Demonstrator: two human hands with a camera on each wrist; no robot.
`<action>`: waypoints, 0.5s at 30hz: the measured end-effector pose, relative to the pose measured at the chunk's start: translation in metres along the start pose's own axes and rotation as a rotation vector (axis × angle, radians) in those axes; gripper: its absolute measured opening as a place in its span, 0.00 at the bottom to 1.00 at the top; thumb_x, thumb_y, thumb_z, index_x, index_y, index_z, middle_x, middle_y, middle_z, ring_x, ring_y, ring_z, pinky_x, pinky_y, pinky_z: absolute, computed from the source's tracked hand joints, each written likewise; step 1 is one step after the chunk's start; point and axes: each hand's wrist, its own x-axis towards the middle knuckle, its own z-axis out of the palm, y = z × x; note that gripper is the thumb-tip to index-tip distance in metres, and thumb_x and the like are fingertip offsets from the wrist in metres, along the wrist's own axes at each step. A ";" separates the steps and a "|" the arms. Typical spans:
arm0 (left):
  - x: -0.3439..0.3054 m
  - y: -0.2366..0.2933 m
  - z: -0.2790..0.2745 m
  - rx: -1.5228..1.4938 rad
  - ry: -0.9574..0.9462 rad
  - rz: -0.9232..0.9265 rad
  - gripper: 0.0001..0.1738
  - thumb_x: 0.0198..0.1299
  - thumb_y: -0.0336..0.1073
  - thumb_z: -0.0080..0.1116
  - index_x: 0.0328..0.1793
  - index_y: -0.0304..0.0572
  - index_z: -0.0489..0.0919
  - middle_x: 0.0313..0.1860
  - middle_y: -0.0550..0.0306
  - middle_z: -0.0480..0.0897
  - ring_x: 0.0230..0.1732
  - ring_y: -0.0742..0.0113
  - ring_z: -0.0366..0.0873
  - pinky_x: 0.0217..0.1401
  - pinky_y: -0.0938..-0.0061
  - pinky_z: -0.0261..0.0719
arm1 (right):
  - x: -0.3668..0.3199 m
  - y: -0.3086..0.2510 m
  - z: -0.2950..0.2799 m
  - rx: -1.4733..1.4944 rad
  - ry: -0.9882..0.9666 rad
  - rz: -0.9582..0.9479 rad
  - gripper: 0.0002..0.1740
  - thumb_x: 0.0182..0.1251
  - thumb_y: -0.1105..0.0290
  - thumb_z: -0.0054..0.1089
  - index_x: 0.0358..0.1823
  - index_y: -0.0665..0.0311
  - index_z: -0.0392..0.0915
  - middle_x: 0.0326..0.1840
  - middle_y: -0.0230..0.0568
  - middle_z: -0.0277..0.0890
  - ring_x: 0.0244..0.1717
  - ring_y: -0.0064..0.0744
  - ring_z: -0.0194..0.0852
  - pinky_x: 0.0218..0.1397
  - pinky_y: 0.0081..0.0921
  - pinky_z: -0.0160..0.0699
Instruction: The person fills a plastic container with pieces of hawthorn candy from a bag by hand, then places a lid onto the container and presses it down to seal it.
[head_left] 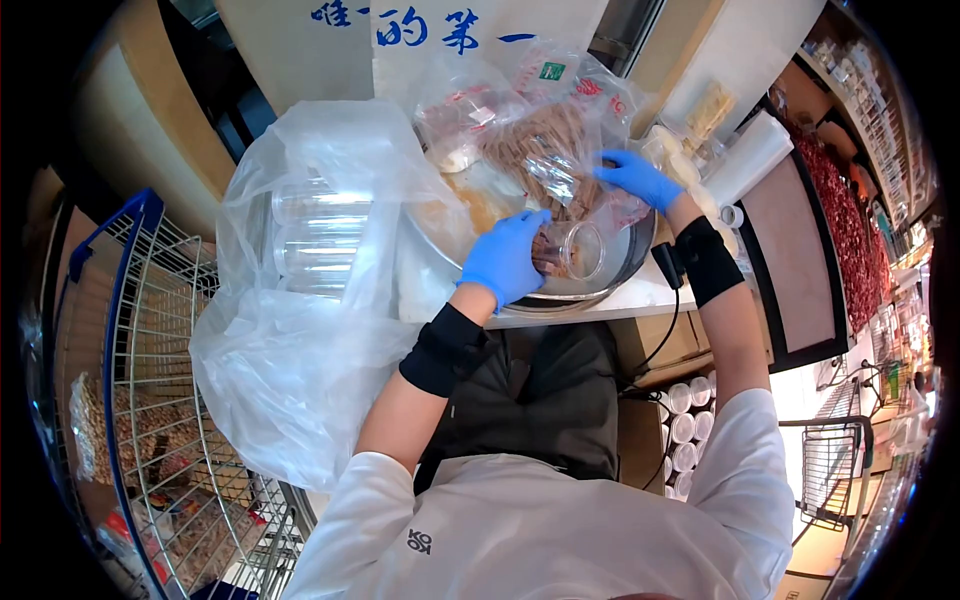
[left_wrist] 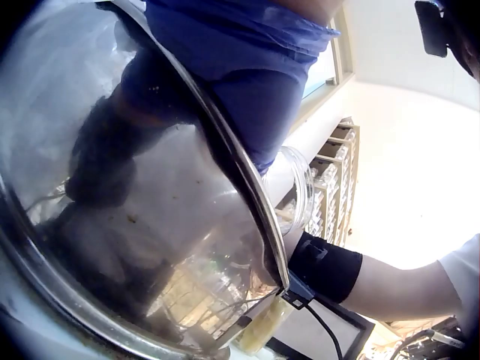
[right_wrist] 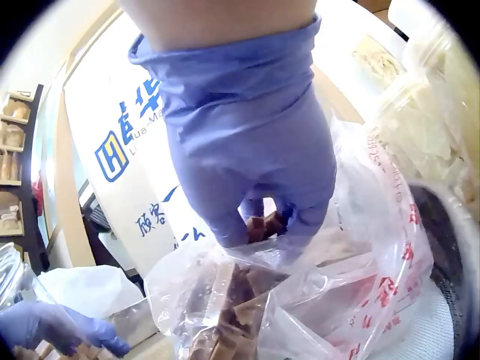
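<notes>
My blue-gloved left hand [head_left: 505, 258] grips a clear plastic jar [head_left: 582, 250], tilted on its side over the metal basin [head_left: 575, 300], with brown strips inside. In the left wrist view the basin's shiny wall [left_wrist: 180, 172] hides the fingers, and the jar's rim [left_wrist: 300, 191] shows past the glove. My right hand [head_left: 642, 180], gloved too, is at the clear plastic bag [head_left: 590, 90] of brown strips [head_left: 545, 150] lying in the basin. In the right wrist view its fingers pinch a few brown strips [right_wrist: 259, 226] above the bag's opening.
On the left, a large translucent bag [head_left: 300, 360] holds stacked clear jars [head_left: 320, 235]. A wire shopping cart [head_left: 150, 330] stands farther left. Bags of pale food [head_left: 710, 110] and a white roll [head_left: 750, 160] lie right of the basin. White-lidded containers [head_left: 682, 430] are stacked below the table.
</notes>
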 end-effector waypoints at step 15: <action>-0.001 0.009 -0.008 0.017 -0.048 -0.055 0.39 0.43 0.35 0.71 0.67 0.46 0.73 0.52 0.51 0.83 0.51 0.50 0.81 0.57 0.62 0.81 | -0.036 0.016 -0.018 0.331 0.639 -0.105 0.26 0.69 0.63 0.65 0.64 0.66 0.76 0.50 0.36 0.82 0.42 0.22 0.78 0.44 0.21 0.79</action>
